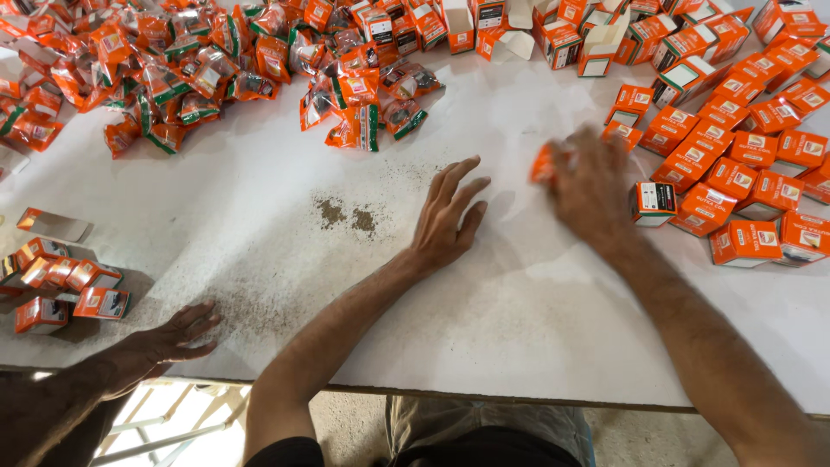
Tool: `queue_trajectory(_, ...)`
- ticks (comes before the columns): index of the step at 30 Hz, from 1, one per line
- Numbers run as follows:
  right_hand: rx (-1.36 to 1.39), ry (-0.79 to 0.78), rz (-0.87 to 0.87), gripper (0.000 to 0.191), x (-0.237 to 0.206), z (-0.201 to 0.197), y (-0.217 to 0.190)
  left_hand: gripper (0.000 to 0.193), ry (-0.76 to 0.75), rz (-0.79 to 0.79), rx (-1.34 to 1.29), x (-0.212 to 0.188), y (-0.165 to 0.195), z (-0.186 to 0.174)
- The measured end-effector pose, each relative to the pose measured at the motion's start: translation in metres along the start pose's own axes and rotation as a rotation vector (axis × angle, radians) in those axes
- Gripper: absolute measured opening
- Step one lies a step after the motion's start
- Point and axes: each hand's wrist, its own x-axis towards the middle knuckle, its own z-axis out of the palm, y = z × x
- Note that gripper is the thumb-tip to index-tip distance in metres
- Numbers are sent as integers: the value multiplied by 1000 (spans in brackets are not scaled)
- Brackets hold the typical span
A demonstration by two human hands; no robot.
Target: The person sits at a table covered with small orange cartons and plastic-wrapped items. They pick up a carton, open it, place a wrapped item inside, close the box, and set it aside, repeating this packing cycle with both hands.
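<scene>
Head view: small orange box [543, 163] sits at the fingertips of the right hand [590, 186], mid-table, just left of the spread of boxes. Right hand is motion-blurred; fingers curl over the box, but cannot tell if they pinch it. Left hand [446, 218] lies flat on the white table [519, 311], fingers spread, holding nothing, a little apart from the box. Between and below the two hands the tabletop is bare, open down to the near edge. Dark crumbs [346, 216] lie just left of the left hand. Flat orange boxes [735, 164] crowd the right side up to the edge. Heap of orange packets [190, 69] along the far left. Stack of boxes [65, 290] at the left edge. Another person's hand [169, 339] rests on the near-left edge.
</scene>
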Motion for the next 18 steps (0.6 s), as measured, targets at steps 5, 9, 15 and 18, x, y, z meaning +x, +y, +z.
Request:
queue_trajectory(5,-276,24,210,57,-11,3,46,30,-7,3,28,40,-25,39)
queue_trajectory(9,-367,20,144,61,-8,5,23,33,108,-154,193,115,-67,69)
queue_trajectory(15,443,-71,-37,63,3,8,-22,70,78,-458,407,210,-120,87)
queue_trajectory(18,471,-101,-3,63,6,6,-17,59,169,-355,810,231,-133,95)
